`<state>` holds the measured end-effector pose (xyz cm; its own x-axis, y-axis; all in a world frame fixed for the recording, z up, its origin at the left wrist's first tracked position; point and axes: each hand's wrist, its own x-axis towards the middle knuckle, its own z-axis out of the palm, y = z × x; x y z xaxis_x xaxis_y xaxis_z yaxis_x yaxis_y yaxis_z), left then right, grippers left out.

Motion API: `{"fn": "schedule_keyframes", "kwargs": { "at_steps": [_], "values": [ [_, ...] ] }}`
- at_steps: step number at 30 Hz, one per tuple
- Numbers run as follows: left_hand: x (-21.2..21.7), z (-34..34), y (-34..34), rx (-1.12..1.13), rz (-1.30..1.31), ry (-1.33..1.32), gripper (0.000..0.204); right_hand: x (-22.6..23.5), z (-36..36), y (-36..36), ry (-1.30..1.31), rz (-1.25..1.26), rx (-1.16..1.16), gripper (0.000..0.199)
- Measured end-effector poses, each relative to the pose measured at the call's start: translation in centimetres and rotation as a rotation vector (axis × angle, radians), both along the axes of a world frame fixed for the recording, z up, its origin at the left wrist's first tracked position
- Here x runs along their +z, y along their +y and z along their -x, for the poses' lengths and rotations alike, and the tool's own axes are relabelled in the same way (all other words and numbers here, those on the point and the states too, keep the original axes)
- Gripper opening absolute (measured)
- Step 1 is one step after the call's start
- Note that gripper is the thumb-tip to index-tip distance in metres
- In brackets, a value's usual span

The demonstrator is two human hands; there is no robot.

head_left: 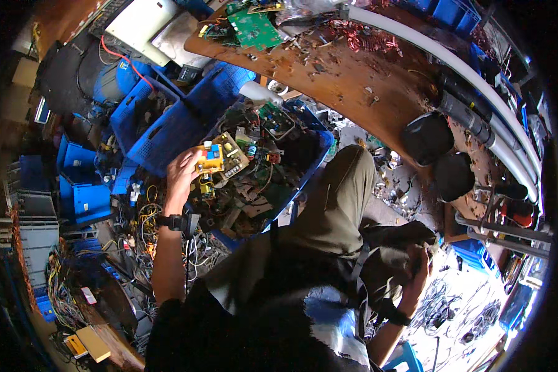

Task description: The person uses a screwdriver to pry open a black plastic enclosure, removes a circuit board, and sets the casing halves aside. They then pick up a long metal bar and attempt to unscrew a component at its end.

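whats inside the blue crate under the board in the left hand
The blue crate holds a heap of circuit boards, loose wires and small parts. The left hand and its yellowish board cover part; lower layers are hidden.

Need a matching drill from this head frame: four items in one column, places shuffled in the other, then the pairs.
Items:
1. yellowish circuit board
2. green circuit board
3. copper wire tangle
4. black wristband

Places:
A. on the brown bench, near its far edge
B. on the left hand side's wrist
C. held by the left hand over the blue crate of scrap electronics
D. at the bench's far left end, by the white panel

Pairs: 1-C, 2-D, 3-A, 4-B

The right hand rests low against dark fabric, apart from all four.
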<state>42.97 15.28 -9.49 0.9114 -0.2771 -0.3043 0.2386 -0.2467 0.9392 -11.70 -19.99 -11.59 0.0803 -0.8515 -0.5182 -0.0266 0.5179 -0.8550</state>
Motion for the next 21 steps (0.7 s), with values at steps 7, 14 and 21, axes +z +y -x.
{"fn": "schedule_keyframes", "kwargs": {
  "at_steps": [7, 14, 21],
  "values": [
    [-1.0, -1.9, -5.6, -0.379, -0.036, -0.107, 0.037, 0.0, -1.1, 0.5, -0.013, 0.045, 0.012, 0.032],
    [-6.2, -2.1, -10.2, -0.56, -0.655, -0.879, 0.03, 0.0, -0.3, 0.3, -0.031, -0.04, 0.031, 0.017],
    [-8.6, -0.7, -10.0, -0.566, -0.614, -0.703, 0.04, 0.5, -0.9, 0.9, -0.056, -0.038, -0.016, 0.017]
  ]
}}
